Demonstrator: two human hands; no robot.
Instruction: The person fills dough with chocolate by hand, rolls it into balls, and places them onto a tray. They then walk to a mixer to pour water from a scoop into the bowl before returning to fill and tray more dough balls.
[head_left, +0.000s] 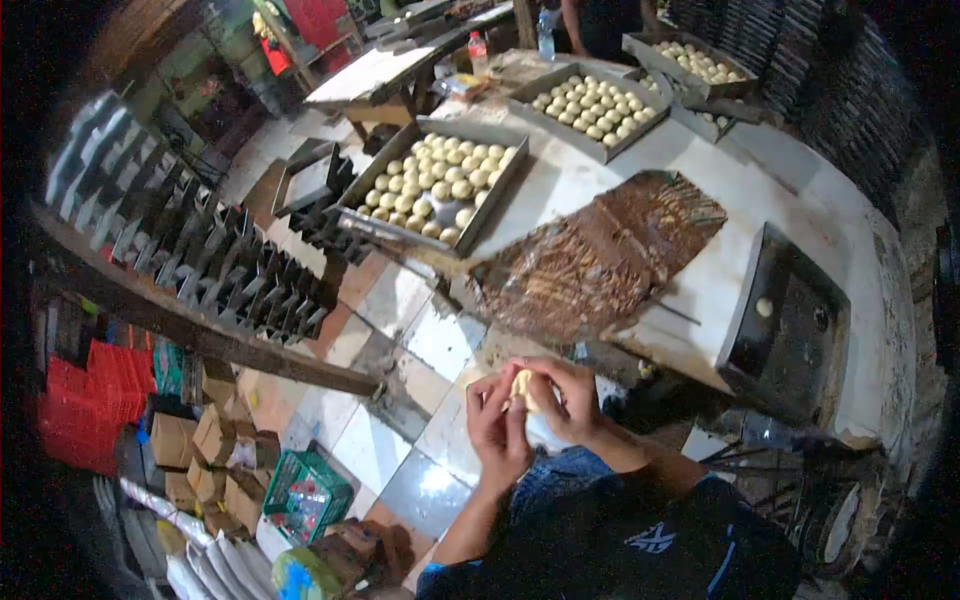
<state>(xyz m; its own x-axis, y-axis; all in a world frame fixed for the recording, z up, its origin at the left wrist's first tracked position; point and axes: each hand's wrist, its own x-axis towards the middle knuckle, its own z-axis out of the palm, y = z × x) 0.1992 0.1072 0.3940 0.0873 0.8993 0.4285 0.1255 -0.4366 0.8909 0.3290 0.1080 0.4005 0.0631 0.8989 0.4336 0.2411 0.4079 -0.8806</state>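
Observation:
A pale piece of dough (pixel 524 388) is pinched between both my hands, close in front of my body at the table's near edge. My left hand (pixel 492 420) grips it from the left, fingers curled. From the other side my right hand (pixel 566 400) presses it with thumb and fingers, hiding part of it. Just beyond my hands, a heap of brown filling (pixel 610 255) is spread across the white tabletop. To the right, a dark tray (pixel 830 385) has a single dough ball (pixel 764 307) in it.
Trays of dough balls (pixel 440 180) stand on the table's far side, with another tray (pixel 598 110) behind. Stacked metal trays (pixel 190 230) line the left. On the tiled floor are cardboard boxes (pixel 215 435), a green crate (pixel 308 495) and red crates (pixel 95 405). Another person (pixel 600 25) stands across the table.

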